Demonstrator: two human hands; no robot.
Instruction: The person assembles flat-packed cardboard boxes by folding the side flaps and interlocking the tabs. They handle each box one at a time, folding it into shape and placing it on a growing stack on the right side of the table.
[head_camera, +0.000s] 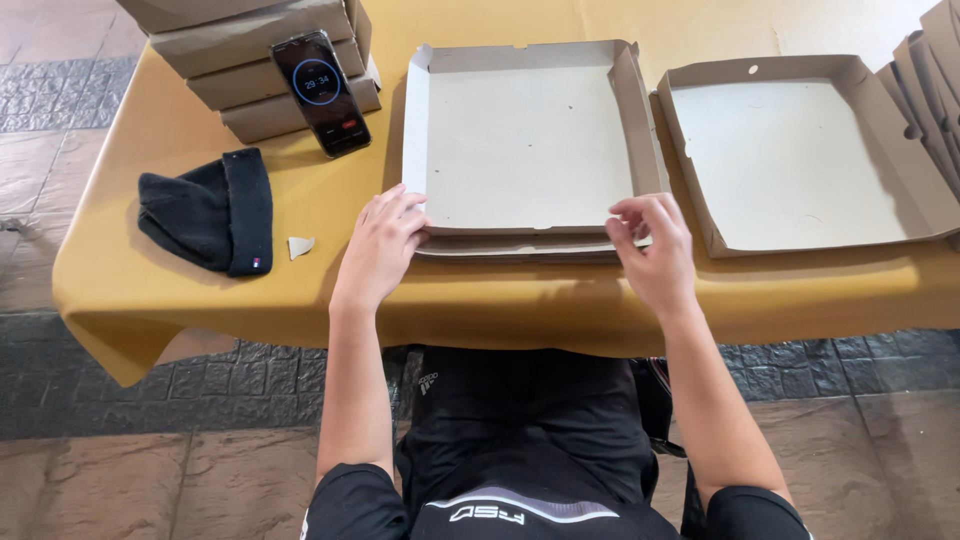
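both hands sit at the near edge of the open grey cardboard pizza box (525, 140), frame centre: left hand (380, 250) loosely open on its corner, right hand (655, 250) pinching the front flap.

Both bare forearms reach forward from short black sleeves, nearly parallel. The left hand (378, 245) lies palm down with the fingers together and pointing forward. The right hand (655, 250) is raised a little, its fingers bent inward and loosely pinched.
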